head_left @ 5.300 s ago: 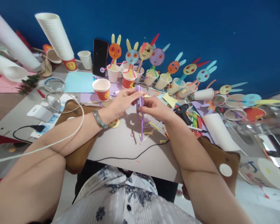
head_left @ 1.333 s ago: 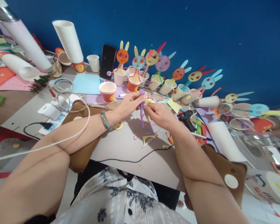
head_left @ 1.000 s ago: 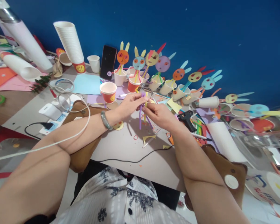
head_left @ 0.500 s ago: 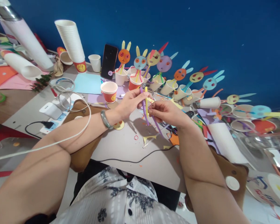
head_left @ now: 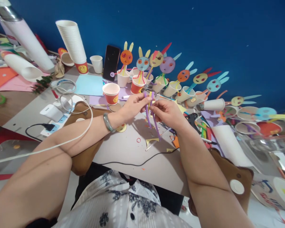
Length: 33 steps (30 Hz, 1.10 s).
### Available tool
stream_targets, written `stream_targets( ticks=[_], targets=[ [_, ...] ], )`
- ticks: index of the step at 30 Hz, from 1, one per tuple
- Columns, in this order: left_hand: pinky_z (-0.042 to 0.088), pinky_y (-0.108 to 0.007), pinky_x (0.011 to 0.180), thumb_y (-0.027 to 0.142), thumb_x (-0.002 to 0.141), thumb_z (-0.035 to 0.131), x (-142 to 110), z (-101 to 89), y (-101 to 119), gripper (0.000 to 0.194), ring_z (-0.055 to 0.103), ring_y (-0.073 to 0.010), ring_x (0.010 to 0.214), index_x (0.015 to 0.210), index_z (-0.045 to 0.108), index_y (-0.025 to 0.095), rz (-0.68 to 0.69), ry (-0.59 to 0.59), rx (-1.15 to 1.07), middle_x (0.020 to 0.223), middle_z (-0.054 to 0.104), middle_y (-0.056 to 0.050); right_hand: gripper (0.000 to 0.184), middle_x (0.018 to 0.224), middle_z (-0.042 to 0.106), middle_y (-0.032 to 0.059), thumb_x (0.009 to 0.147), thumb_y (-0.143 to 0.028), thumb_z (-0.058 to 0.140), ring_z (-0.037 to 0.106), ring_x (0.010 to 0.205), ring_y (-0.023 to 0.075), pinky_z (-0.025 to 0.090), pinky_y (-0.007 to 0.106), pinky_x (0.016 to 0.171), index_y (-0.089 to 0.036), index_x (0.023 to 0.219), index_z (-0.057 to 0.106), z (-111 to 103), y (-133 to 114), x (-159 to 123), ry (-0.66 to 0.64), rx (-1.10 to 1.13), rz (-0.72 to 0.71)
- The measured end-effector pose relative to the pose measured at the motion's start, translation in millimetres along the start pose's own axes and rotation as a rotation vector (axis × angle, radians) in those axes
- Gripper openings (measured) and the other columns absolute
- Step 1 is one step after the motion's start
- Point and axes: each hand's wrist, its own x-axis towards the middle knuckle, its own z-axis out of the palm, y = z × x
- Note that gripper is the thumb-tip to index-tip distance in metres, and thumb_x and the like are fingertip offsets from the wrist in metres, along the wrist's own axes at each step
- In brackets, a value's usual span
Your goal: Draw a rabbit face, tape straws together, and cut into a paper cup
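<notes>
Over the middle of the table, my left hand (head_left: 136,106) is closed in a pinch on a purple strip (head_left: 148,117) and a yellow strip (head_left: 150,94). Close beside it, my right hand (head_left: 165,112) pinches a second purple strip (head_left: 156,125) against the yellow one. The lower ends of both purple strips hang down below the fingers. Most of the yellow strip is hidden by the fingers. Under my left wrist lies a round yellow paper face (head_left: 121,127).
Paper rabbits in cups (head_left: 161,85) line the blue wall. A red paper cup (head_left: 110,93), a phone (head_left: 111,62) and a tall cup stack (head_left: 72,42) stand left of them. A white cable (head_left: 87,122) crosses my left arm; a black cable (head_left: 137,165) crosses the table front.
My right hand has moved up and left, closer to my left hand. The second purple strip has come up beside the yellow strip, and its top now shows above the fingers.
</notes>
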Motion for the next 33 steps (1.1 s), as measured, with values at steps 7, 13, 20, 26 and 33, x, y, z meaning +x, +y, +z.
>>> stream_targets(
  ticks=[7, 13, 20, 26, 33],
  targets=[
    [0.034, -0.021, 0.052, 0.027, 0.095, 0.070, -0.7, -1.9, 0.4, 0.022, 0.043, -0.0051, 0.052, 0.077, 0.065, 0.016, 0.024, -0.027, 0.024, 0.057, 0.048, 0.006, 0.037, 0.054, 0.056, -0.0032, 0.089, -0.054, 0.068, 0.050, 0.043, 0.0094, 0.037, 0.025, 0.045, -0.018, 0.081, 0.066, 3.7, 2.7, 2.1, -0.045, 0.070, -0.010],
    [0.030, -0.023, 0.052, 0.035, 0.091, 0.076, 0.5, -2.9, -3.8, 0.038, 0.037, -0.0056, 0.054, 0.064, 0.058, 0.016, 0.016, -0.033, 0.048, 0.056, 0.042, 0.006, 0.041, 0.051, 0.051, -0.0054, 0.086, -0.058, 0.071, 0.045, 0.043, 0.0084, 0.033, 0.025, 0.045, -0.019, 0.079, 0.062, 5.1, 4.1, 2.9, -0.037, 0.135, -0.020],
    [0.025, -0.026, 0.054, 0.051, 0.090, 0.074, 0.7, -5.3, -9.5, 0.053, 0.035, -0.0067, 0.055, 0.057, 0.051, 0.017, 0.071, -0.071, 0.113, 0.058, 0.039, 0.005, 0.039, 0.049, 0.050, -0.0052, 0.090, -0.057, 0.066, 0.045, 0.044, 0.0092, 0.033, 0.025, 0.046, -0.019, 0.079, 0.065, 7.6, -0.2, -0.6, -0.066, 0.083, -0.054],
    [0.029, -0.026, 0.056, 0.050, 0.086, 0.077, 1.0, -5.7, -5.4, 0.044, 0.038, -0.0076, 0.058, 0.064, 0.062, 0.016, 0.102, -0.103, 0.154, 0.063, 0.047, 0.004, 0.038, 0.047, 0.050, -0.0049, 0.089, -0.056, 0.066, 0.044, 0.043, 0.0095, 0.033, 0.025, 0.046, -0.019, 0.077, 0.064, 9.3, -3.3, -1.1, -0.071, 0.053, -0.024],
    [0.043, -0.024, 0.060, 0.044, 0.086, 0.079, 0.1, -1.9, -2.6, 0.036, 0.050, -0.0087, 0.062, 0.068, 0.067, 0.016, 0.050, -0.046, 0.075, 0.064, 0.059, 0.003, 0.054, 0.046, 0.055, -0.0015, 0.086, -0.070, 0.066, 0.044, 0.041, 0.0096, 0.032, 0.027, 0.045, -0.020, 0.066, 0.060, 5.4, -2.9, -1.6, -0.087, 0.014, 0.020]
  ],
)
